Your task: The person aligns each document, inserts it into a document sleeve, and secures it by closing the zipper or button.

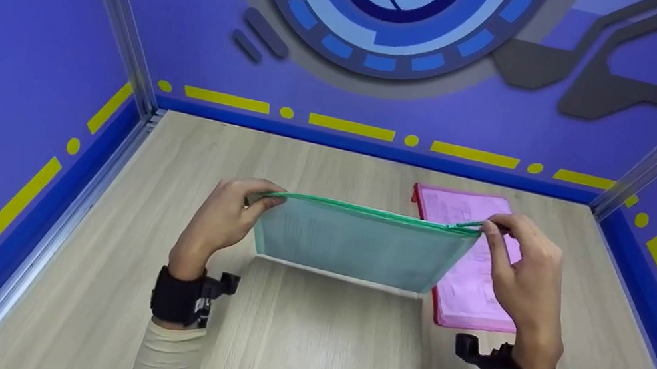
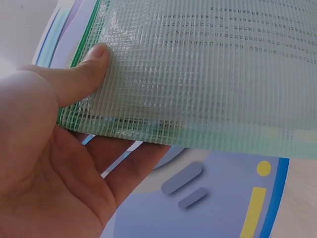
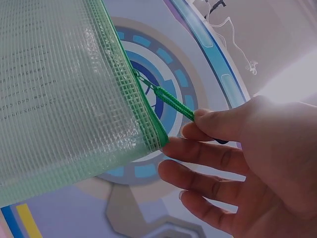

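A green mesh zipper pouch (image 1: 352, 243) with printed paper inside is held up off the table, its zipper edge on top. My left hand (image 1: 228, 214) pinches the pouch's upper left corner; in the left wrist view the thumb (image 2: 89, 74) lies on the mesh face with fingers behind. At the other end my right hand (image 1: 523, 266) pinches the green zipper pull cord (image 3: 173, 101) between thumb and index finger. The slider sits near the right end of the zipper. In the right wrist view the other fingers (image 3: 198, 153) are spread beside the pouch's corner.
A pink zipper pouch (image 1: 474, 298) with red edging and papers inside lies on the wooden table (image 1: 312, 351), behind and below my right hand. Blue-purple panels (image 1: 330, 97) wall the table's back and both sides, joined by metal posts (image 1: 122, 13).
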`<act>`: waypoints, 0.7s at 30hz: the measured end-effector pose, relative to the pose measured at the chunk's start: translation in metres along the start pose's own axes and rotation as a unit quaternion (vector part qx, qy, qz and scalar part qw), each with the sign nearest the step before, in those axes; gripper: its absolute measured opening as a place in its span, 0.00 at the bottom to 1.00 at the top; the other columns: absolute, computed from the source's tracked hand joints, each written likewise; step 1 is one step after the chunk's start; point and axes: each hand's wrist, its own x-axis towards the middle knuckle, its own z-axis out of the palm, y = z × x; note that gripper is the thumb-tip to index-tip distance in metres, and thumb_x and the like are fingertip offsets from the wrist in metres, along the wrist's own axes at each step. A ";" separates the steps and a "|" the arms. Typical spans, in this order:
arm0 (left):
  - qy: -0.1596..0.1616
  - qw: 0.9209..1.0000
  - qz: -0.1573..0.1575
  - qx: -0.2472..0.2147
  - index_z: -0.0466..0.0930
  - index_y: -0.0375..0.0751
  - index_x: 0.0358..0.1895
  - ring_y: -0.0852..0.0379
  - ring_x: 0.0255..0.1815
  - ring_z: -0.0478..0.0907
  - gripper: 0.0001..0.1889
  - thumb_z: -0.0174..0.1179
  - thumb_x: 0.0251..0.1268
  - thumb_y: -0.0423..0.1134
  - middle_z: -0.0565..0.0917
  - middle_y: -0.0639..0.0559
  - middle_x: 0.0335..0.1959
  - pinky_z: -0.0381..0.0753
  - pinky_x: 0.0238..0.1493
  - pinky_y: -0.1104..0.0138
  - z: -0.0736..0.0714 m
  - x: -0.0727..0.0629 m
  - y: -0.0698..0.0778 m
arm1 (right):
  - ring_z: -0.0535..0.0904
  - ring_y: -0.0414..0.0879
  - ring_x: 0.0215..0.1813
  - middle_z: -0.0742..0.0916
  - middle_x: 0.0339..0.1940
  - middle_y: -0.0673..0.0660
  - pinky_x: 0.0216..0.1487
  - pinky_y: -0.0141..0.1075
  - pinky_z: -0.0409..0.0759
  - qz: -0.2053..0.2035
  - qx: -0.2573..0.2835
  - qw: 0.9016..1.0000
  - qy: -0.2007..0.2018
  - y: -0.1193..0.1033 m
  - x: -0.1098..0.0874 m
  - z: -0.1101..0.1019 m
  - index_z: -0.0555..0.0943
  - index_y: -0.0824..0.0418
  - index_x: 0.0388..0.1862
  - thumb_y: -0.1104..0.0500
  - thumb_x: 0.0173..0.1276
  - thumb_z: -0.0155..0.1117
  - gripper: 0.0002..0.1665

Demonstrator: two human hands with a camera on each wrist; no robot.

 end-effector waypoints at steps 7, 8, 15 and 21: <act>0.020 1.000 0.013 0.000 0.92 0.45 0.52 0.52 0.47 0.89 0.09 0.64 0.77 0.35 0.91 0.51 0.46 0.86 0.49 0.55 0.001 0.001 -0.002 | 0.88 0.52 0.44 0.91 0.37 0.58 0.56 0.20 0.72 0.012 0.003 1.000 -0.003 0.000 -0.001 -0.002 0.85 0.68 0.46 0.71 0.74 0.67 0.05; 0.021 1.000 0.011 -0.001 0.92 0.44 0.52 0.52 0.47 0.89 0.09 0.64 0.77 0.35 0.91 0.51 0.47 0.86 0.49 0.55 0.001 0.001 -0.002 | 0.88 0.53 0.44 0.91 0.37 0.58 0.56 0.20 0.72 0.013 0.004 1.000 -0.002 0.000 -0.001 -0.002 0.85 0.68 0.46 0.71 0.74 0.67 0.05; 0.023 1.000 0.009 0.004 0.91 0.43 0.53 0.51 0.48 0.89 0.10 0.63 0.78 0.36 0.91 0.49 0.48 0.86 0.51 0.55 0.000 0.001 -0.002 | 0.90 0.53 0.44 0.92 0.36 0.56 0.54 0.20 0.72 0.024 0.000 1.000 -0.002 0.001 -0.002 -0.004 0.85 0.66 0.46 0.70 0.76 0.65 0.05; 0.032 0.999 0.005 0.011 0.92 0.43 0.52 0.52 0.48 0.89 0.09 0.63 0.78 0.36 0.92 0.49 0.47 0.86 0.51 0.56 -0.001 0.000 -0.004 | 0.88 0.55 0.42 0.92 0.34 0.56 0.50 0.26 0.73 0.036 -0.012 0.999 0.026 0.004 -0.002 -0.005 0.85 0.68 0.45 0.70 0.76 0.65 0.04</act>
